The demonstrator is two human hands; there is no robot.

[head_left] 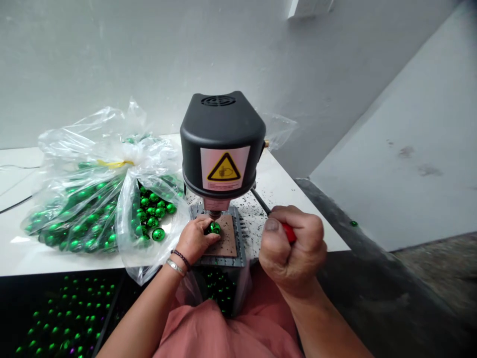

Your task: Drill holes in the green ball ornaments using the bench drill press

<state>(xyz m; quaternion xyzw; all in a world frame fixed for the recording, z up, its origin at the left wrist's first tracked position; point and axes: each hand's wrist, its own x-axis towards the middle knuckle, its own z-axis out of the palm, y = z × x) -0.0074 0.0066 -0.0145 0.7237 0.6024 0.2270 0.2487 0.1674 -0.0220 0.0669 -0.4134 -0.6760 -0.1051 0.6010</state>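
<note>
A black drill press point(219, 134) with a yellow warning label stands in front of me at the table's edge. My left hand point(196, 239) holds a shiny green ball point(214, 227) between thumb and fingers, right under the spindle point(215, 213). Beneath it lies a brown board point(225, 238) on the grey machine base point(240, 248). I cannot make out whether a bit touches the ball. My right hand point(294, 243) is wrapped round the red knob point(289, 232) of the press lever point(262, 201).
A clear plastic bag point(93, 199), tied with yellow, holds many green balls; several spill from its opening onto the white table point(294, 204). Dark shavings litter the table around the press. More balls fill a dark container point(63, 318) below left. One ball point(354, 223) lies on the floor.
</note>
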